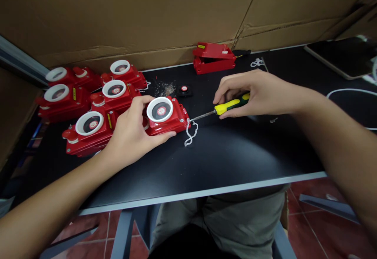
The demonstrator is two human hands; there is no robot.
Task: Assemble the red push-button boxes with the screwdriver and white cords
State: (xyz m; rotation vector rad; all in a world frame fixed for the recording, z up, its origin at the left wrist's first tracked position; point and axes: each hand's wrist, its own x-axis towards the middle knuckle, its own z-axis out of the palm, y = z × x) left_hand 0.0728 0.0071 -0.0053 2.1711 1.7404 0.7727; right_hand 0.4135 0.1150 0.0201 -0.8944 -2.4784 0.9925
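My left hand [134,133] is wrapped around the left end of a red alarm box [179,114] with a white ring and a dark round centre, which rests on the black table. In my right hand [250,90] is a screwdriver [232,105] with a yellow and dark green handle. Its shaft points left, and the tip is at the box's right end, beside a looped white cord [191,135]. Whether the tip touches the box or the cord, I cannot tell. My palm and fingers cover the box's left part.
Several similar red alarm boxes [75,143] stand at the left. Behind are a red case with a tilted lid [213,59], a small black part [184,89] and scattered shavings [167,89]. A flat dark device [341,57] lies far right. Cardboard [165,19] walls the back edge.
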